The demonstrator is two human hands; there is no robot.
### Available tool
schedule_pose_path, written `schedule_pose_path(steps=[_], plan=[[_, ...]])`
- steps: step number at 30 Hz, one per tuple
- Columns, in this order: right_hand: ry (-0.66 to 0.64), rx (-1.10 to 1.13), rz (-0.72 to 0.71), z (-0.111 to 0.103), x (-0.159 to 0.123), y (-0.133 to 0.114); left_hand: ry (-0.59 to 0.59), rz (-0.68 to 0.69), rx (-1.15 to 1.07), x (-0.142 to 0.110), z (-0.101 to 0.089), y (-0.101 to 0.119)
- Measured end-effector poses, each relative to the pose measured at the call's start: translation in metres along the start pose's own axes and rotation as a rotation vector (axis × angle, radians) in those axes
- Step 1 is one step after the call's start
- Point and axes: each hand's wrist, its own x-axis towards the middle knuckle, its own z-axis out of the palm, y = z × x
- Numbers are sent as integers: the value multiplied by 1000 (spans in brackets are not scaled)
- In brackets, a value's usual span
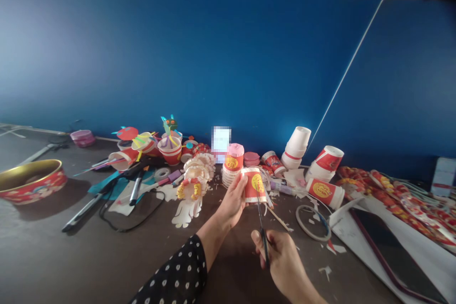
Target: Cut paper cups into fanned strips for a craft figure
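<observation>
In the middle of the view my left hand (232,202) is closed around a red and white paper cup (252,181) with a yellow emblem, held above the table. My right hand (281,257) grips a pair of dark-handled scissors (264,235). The scissor blades point up and meet the cup's lower edge; whether they are cutting into it I cannot tell. Behind the held cup stands a stack of paper cups (233,157) with a pink top. A thin stick (279,217) lies on the table right of the blades.
Paper cutouts (194,185), a tape ring (313,223) and paper scraps (325,273) surround the hands. A phone (397,251) lies on white paper at right. More stacked cups (296,147) stand by the blue partition (213,57). A round tin (32,183) sits far left, near a glue gun (107,190).
</observation>
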Motion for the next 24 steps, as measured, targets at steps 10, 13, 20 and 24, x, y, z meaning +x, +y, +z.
schedule_pose_path(steps=[10, 13, 20, 24], plan=[[-10, -5, -41, -1, 1, 6, -77, 17, -8, -1, 1, -3], [4, -5, -55, -4, 2, 3, -116, 12, -12, -1, 2, -8], [25, -20, -61, -4, 4, 2, -150, 26, -21, 0, 2, -15], [25, -33, -64, -4, 4, 4, -165, 36, -39, 0, 1, -16]])
